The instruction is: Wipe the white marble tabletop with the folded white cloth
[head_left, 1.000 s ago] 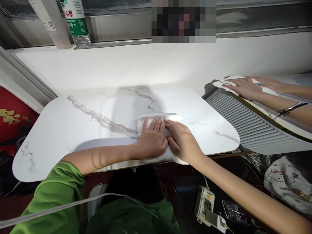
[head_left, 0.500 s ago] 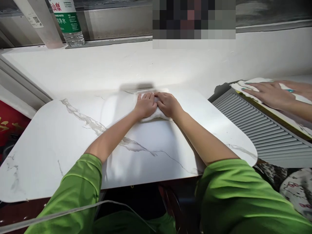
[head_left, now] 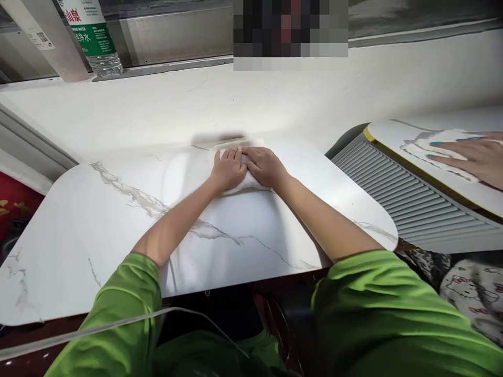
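Observation:
A white cloth (head_left: pixel 239 184) lies at the far edge of a white marble-patterned tabletop (head_left: pixel 118 230), close to the white wall. My left hand (head_left: pixel 227 168) presses flat on the cloth's left part, fingers stretched out together. Beside it and touching it, my right hand (head_left: pixel 265 165) lies flat on the cloth's right part. Both arms reach forward out of green sleeves. Most of the cloth is hidden under my hands.
Another person's hand (head_left: pixel 469 157) presses a white cloth (head_left: pixel 428 147) on a second tabletop (head_left: pixel 396 131) at the right. A grey slatted panel (head_left: pixel 408 199) sits between the two tops. A water bottle (head_left: pixel 91 36) stands on the window ledge, back left.
My hands pushed the cloth from the table's near edge to its far edge, then shifted slightly left. The other person's hand slid to the right.

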A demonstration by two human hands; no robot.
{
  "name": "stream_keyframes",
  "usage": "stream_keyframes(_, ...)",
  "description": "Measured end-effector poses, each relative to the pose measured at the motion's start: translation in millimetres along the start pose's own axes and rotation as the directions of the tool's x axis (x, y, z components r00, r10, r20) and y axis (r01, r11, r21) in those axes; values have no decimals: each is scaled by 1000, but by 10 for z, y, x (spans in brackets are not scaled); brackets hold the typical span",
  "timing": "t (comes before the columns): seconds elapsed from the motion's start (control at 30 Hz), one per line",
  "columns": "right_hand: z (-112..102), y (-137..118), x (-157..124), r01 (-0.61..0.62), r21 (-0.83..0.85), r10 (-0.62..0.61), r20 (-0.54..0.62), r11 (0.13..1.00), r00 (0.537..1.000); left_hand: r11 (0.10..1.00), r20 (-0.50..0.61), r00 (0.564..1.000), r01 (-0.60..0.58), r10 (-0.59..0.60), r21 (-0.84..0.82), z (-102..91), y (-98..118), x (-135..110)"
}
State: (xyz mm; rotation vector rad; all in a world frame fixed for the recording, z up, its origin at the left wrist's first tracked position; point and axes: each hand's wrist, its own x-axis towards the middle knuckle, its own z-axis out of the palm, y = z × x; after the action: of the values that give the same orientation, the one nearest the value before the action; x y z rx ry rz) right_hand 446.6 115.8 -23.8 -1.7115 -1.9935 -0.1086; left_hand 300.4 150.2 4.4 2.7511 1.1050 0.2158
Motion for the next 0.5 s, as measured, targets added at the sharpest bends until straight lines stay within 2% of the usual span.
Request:
stream_keyframes(0.2,-365,-127,-788,52,-3,-52,9,999,999,999,33,999,-35,35,1,90,575,-550)
stream_keyframes(0.33,-664,-108,-1333,10,-13,-10,18,1000,1000,997,46,996,-75,76,-14,185,1054,-818)
stream_keyframes(0.4,-799,-70,-1555,-15,-10,15,18,1000,1000,992,13,992,-127,127,-11,245,1264,-890)
stream_keyframes(0.5,-947,2,-1780,-40,-5,40,-1,999,999,981,-95,976,-195,194,5,340,1491,-919)
